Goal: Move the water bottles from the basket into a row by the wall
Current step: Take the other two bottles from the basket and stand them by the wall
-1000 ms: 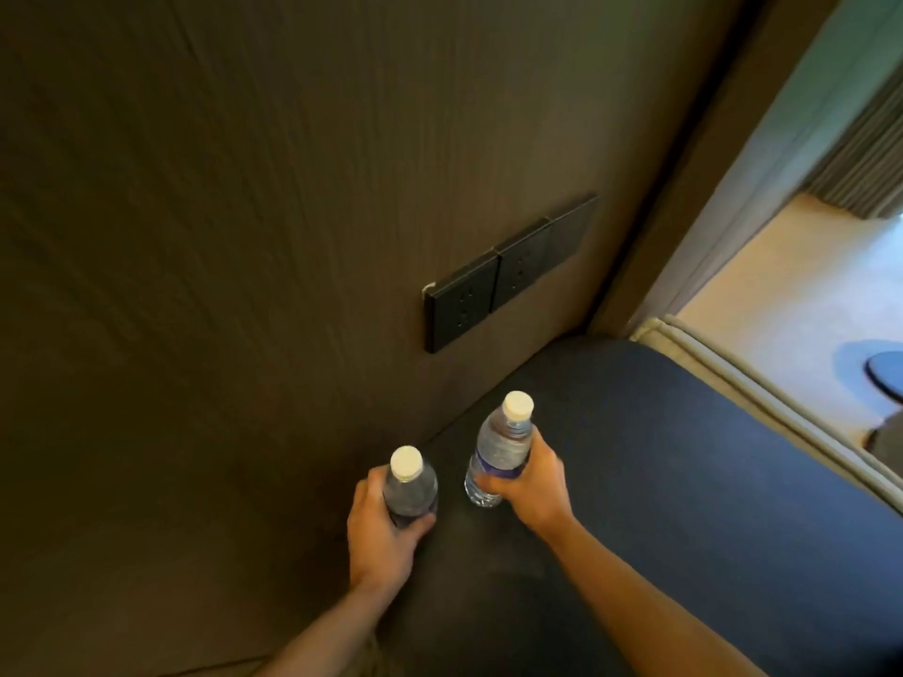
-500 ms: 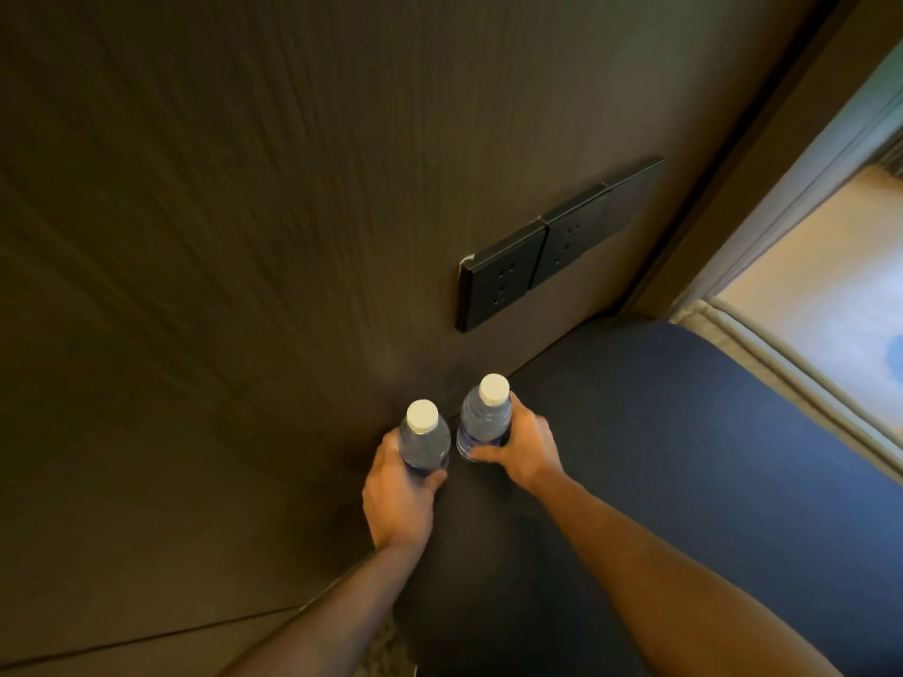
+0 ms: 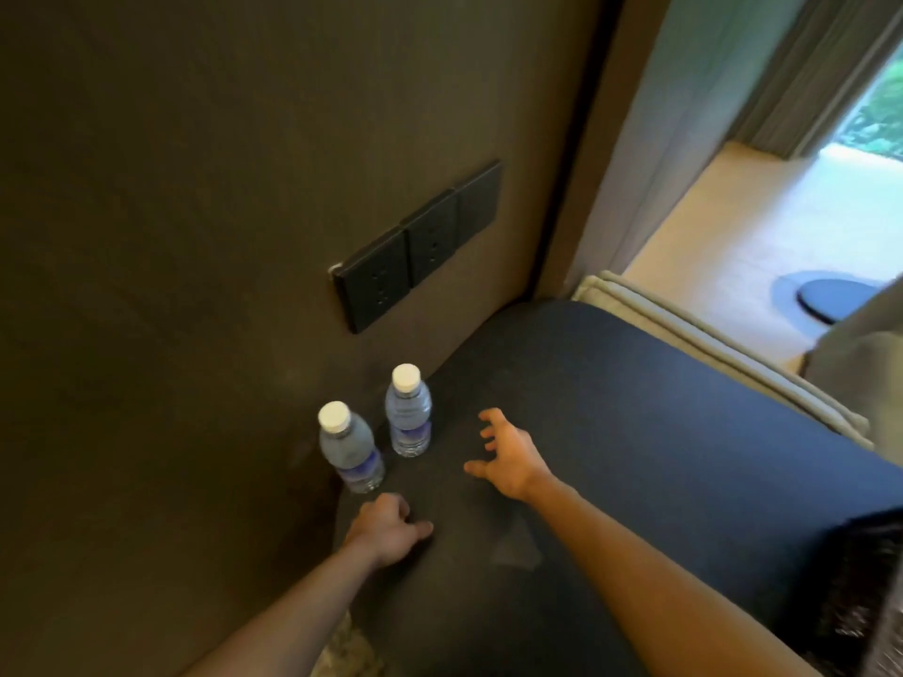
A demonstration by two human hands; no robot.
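Observation:
Two small clear water bottles with white caps stand upright on the dark tabletop (image 3: pixel 635 432), side by side against the brown wall (image 3: pixel 195 237). The nearer bottle (image 3: pixel 349 449) is on the left, the farther bottle (image 3: pixel 408 412) just to its right. My left hand (image 3: pixel 386 527) hovers a little in front of the nearer bottle, fingers loosely curled, holding nothing. My right hand (image 3: pixel 510 456) is to the right of the farther bottle with fingers spread, empty. No basket is in view.
A strip of black wall sockets (image 3: pixel 415 246) sits on the wall above the bottles. The table's right edge borders a beige cushion (image 3: pixel 708 344). Beyond it lies light flooring with a dark round base (image 3: pixel 835 300) and a curtain by a window.
Both hands have let go of the bottles and pulled back toward me. The two bottles now stand free by the wall.

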